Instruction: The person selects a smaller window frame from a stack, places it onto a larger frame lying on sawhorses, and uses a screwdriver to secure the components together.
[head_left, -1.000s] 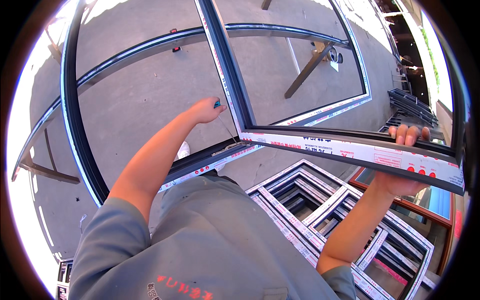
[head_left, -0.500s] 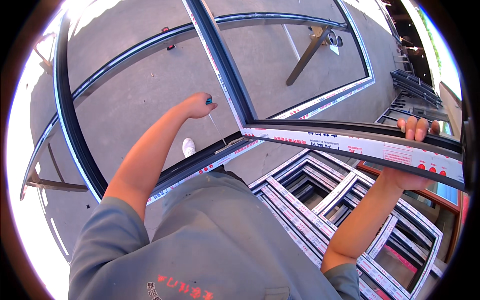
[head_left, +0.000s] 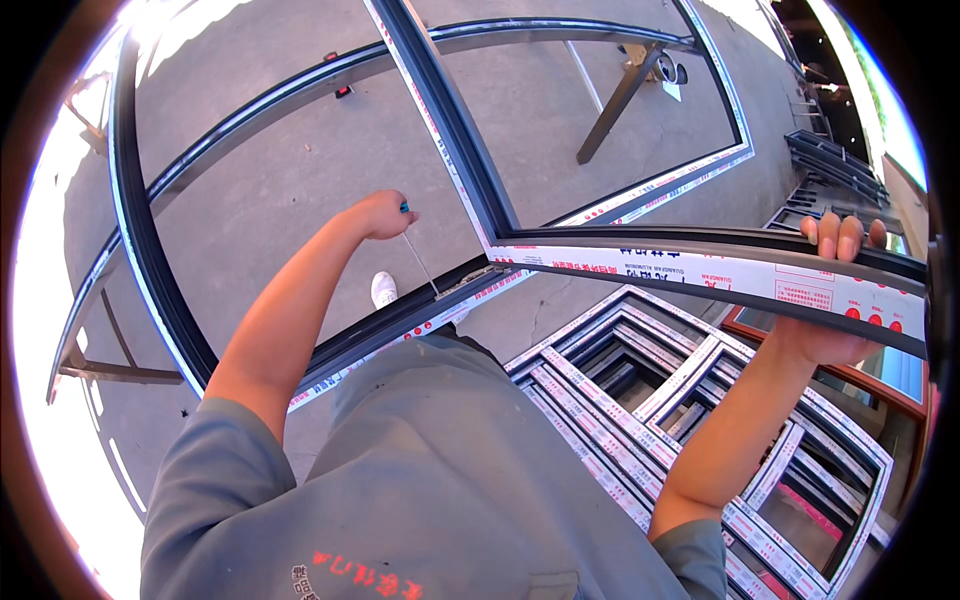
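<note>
My left hand (head_left: 378, 215) is closed around the teal handle of a screwdriver (head_left: 420, 262). Its thin shaft slants down to a metal hinge strip (head_left: 468, 282) on the near bar of a large dark window frame (head_left: 365, 345). Whether the tip sits in a screw is too small to tell. An opened window sash (head_left: 640, 262), covered with printed white film, stands out to the right from the frame near the hinge. Toward its far right end my right hand (head_left: 840, 238) grips the bar, fingers over the top and palm below.
Beneath the sash, a stack of film-wrapped window frames (head_left: 690, 410) lies at the lower right. Under the large frame runs a metal support bar (head_left: 270, 110) with slanted legs (head_left: 620, 110). More dark profiles (head_left: 838, 168) are piled at the far right. My white shoe (head_left: 383, 290) shows through the frame.
My left hand and the screwdriver have shifted slightly left along the near bar, the tip now farther toward the hinge strip's left end. My right hand keeps its grip on the sash.
</note>
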